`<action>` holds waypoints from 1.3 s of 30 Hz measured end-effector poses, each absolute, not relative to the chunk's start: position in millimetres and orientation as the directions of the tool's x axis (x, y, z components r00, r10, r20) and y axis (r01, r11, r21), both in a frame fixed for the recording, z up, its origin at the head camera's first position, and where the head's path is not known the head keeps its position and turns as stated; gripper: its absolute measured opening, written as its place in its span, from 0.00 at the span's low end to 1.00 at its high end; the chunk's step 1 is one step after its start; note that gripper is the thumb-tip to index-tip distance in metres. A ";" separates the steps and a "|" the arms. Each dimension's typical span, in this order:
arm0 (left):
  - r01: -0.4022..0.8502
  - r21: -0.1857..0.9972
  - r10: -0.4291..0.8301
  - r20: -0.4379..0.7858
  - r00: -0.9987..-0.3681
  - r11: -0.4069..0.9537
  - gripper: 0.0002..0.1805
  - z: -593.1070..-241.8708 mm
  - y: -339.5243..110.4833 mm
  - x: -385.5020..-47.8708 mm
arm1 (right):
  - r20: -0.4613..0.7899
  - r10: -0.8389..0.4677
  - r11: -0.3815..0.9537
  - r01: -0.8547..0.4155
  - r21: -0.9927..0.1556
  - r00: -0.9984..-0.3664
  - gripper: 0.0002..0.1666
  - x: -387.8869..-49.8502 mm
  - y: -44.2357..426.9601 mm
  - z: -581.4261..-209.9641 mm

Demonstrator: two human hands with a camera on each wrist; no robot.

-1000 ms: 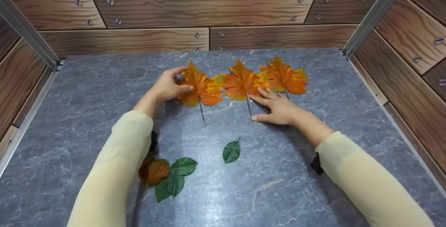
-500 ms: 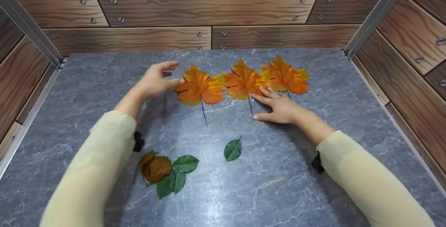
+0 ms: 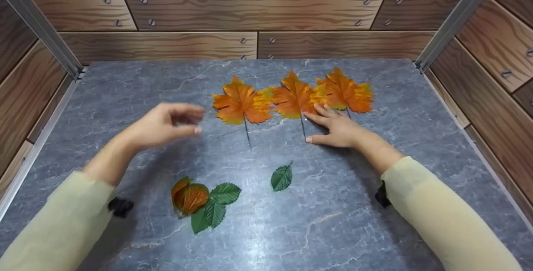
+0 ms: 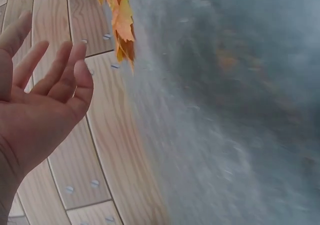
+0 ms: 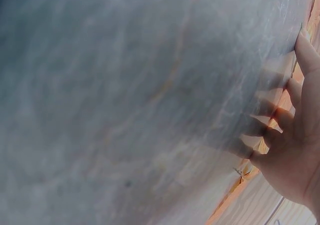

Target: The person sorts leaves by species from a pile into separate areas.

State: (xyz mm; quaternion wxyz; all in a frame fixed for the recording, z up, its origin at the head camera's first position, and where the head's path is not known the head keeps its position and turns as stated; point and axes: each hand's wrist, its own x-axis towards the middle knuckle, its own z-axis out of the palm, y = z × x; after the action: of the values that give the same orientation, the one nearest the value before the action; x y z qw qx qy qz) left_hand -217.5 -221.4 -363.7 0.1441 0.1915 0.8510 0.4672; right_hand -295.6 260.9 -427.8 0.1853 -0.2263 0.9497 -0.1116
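Three orange maple leaves with thin dark stems lie in a row at the back of the table: a left leaf [image 3: 242, 103], a middle leaf [image 3: 292, 96] and a right leaf [image 3: 345, 92]. My right hand [image 3: 339, 128] rests with spread fingers on the lower edge of the middle leaf, its thumb by that leaf's stem. Off to the left, my left hand [image 3: 160, 125] hovers over the table with loosely bent fingers and nothing in it. In the left wrist view the left hand [image 4: 45, 95] appears empty, apart from the orange leaves [image 4: 122, 25].
Nearer the front left lies a pile of curled orange-brown leaves [image 3: 193, 198] beside a cluster of green leaves [image 3: 214, 210]. One single green leaf [image 3: 282, 178] lies mid-table. Wood-patterned walls [image 3: 258, 11] border the grey marbled table [image 3: 316, 237] at the back and sides.
My left hand has let go of the left maple leaf and moved away to the left and toward the front. The right hand has stayed on the middle leaf.
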 end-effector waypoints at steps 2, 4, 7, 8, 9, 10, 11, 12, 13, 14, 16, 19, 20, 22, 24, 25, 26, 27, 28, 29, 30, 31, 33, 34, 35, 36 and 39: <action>0.185 0.857 0.492 -0.088 -0.866 0.481 0.29 -369.0 -226.0 -206.2 | -0.304 -0.466 0.876 -0.383 -0.293 -0.831 0.56 -295.2 262.7 -428.0; 0.172 0.865 0.521 -0.115 -0.846 0.471 0.28 -375.2 -231.0 -195.8 | -0.304 -0.463 0.877 -0.382 -0.291 -0.832 0.56 -294.8 264.3 -428.4; 0.150 0.874 0.555 -0.154 -0.817 0.462 0.29 -384.7 -239.1 -181.9 | -0.300 -0.465 0.876 -0.384 -0.292 -0.833 0.56 -294.2 265.9 -429.3; 0.144 0.877 0.564 -0.162 -0.810 0.459 0.29 -388.0 -242.1 -177.7 | -0.298 -0.466 0.875 -0.384 -0.294 -0.833 0.56 -293.9 266.2 -429.6; 0.137 0.880 0.569 -0.168 -0.805 0.454 0.29 -391.4 -245.2 -173.9 | -0.297 -0.466 0.875 -0.384 -0.295 -0.833 0.56 -293.7 266.3 -429.9; 0.132 0.884 0.573 -0.171 -0.801 0.448 0.30 -394.8 -248.5 -170.3 | -0.297 -0.466 0.874 -0.383 -0.298 -0.833 0.56 -293.5 266.5 -430.2; 0.120 0.889 0.574 -0.178 -0.799 0.443 0.30 -398.3 -251.5 -166.8 | -0.297 -0.466 0.874 -0.382 -0.300 -0.834 0.56 -293.3 266.5 -430.4; 0.107 0.895 0.574 -0.183 -0.798 0.434 0.30 -401.9 -254.6 -163.4 | -0.297 -0.465 0.874 -0.380 -0.303 -0.834 0.56 -293.1 266.5 -430.6; 0.093 0.901 0.574 -0.187 -0.797 0.423 0.31 -405.5 -257.6 -160.1 | -0.298 -0.465 0.874 -0.378 -0.305 -0.834 0.56 -293.0 266.4 -430.7; 0.077 0.908 0.572 -0.192 -0.798 0.411 0.31 -409.2 -260.4 -156.8 | -0.298 -0.464 0.874 -0.377 -0.306 -0.834 0.56 -293.0 266.4 -430.8; 0.044 0.921 0.575 -0.204 -0.792 0.388 0.31 -416.5 -265.4 -150.3 | -0.300 -0.465 0.873 -0.377 -0.309 -0.833 0.56 -293.1 266.1 -431.0; 0.008 0.937 0.586 -0.211 -0.783 0.348 0.31 -426.0 -271.1 -141.7 | -0.296 -0.474 0.869 -0.386 -0.310 -0.829 0.55 -293.6 265.3 -431.1; 0.001 0.941 0.589 -0.210 -0.780 0.337 0.31 -428.3 -272.5 -139.4 | -0.293 -0.477 0.867 -0.390 -0.310 -0.829 0.55 -293.8 264.9 -431.1; -0.003 0.948 0.596 -0.202 -0.777 0.317 0.31 -431.8 -274.7 -136.1 | -0.289 -0.481 0.864 -0.393 -0.314 -0.828 0.55 -294.2 263.9 -431.0; 0.006 0.951 0.601 -0.191 -0.776 0.310 0.31 -433.7 -275.8 -134.4 | -0.290 -0.480 0.864 -0.390 -0.318 -0.828 0.55 -294.4 263.1 -430.8; 0.014 0.951 0.605 -0.186 -0.774 0.310 0.31 -434.4 -276.0 -134.2 | -0.291 -0.479 0.865 -0.388 -0.319 -0.828 0.55 -294.4 262.7 -430.7; 0.024 0.950 0.610 -0.181 -0.772 0.312 0.31 -435.0 -276.0 -134.2 | -0.293 -0.477 0.865 -0.385 -0.321 -0.828 0.55 -294.4 262.5 -430.6; 0.031 0.948 0.614 -0.179 -0.769 0.315 0.31 -435.4 -275.9 -134.4 | -0.295 -0.476 0.866 -0.383 -0.322 -0.828 0.55 -294.4 262.3 -430.6; 0.035 0.947 0.617 -0.180 -0.766 0.320 0.31 -435.7 -275.6 -134.6 | -0.295 -0.476 0.866 -0.383 -0.322 -0.829 0.55 -294.3 262.2 -430.5; 0.041 0.944 0.620 -0.181 -0.764 0.327 0.31 -436.0 -275.2 -134.9 | -0.296 -0.475 0.866 -0.382 -0.321 -0.829 0.55 -294.3 262.2 -430.5; 0.044 0.942 0.620 -0.183 -0.763 0.332 0.31 -436.2 -274.7 -135.2 | -0.296 -0.475 0.867 -0.382 -0.320 -0.829 0.55 -294.3 262.1 -430.4; 0.046 0.942 0.621 -0.183 -0.762 0.334 0.31 -436.5 -274.3 -135.4 | -0.296 -0.474 0.867 -0.382 -0.319 -0.829 0.55 -294.3 262.0 -430.4; 0.047 0.944 0.625 -0.179 -0.760 0.327 0.31 -435.9 -273.6 -135.1 | -0.296 -0.473 0.868 -0.381 -0.317 -0.830 0.55 -294.5 261.7 -430.0; 0.053 0.943 0.626 -0.174 -0.760 0.327 0.31 -435.6 -273.3 -134.9 | -0.297 -0.471 0.869 -0.380 -0.317 -0.830 0.55 -294.6 261.6 -429.8; 0.061 0.944 0.629 -0.168 -0.759 0.326 0.30 -435.4 -273.0 -134.6 | -0.298 -0.470 0.869 -0.378 -0.318 -0.831 0.55 -294.7 261.4 -429.6; 0.068 0.943 0.631 -0.163 -0.759 0.326 0.30 -434.9 -272.7 -134.2 | -0.298 -0.470 0.869 -0.377 -0.320 -0.831 0.55 -294.9 261.2 -429.4; 0.104 0.935 0.633 -0.145 -0.761 0.338 0.29 -434.8 -271.1 -133.2 | -0.299 -0.473 0.868 -0.379 -0.322 -0.829 0.55 -295.3 261.5 -429.7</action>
State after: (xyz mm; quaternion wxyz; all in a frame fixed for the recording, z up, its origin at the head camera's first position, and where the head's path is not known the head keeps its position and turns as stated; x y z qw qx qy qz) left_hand -133.2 -271.1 -434.8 0.2524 0.2366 0.7781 0.5243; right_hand -295.3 261.5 -429.7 0.1875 -0.2245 0.9480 -0.1256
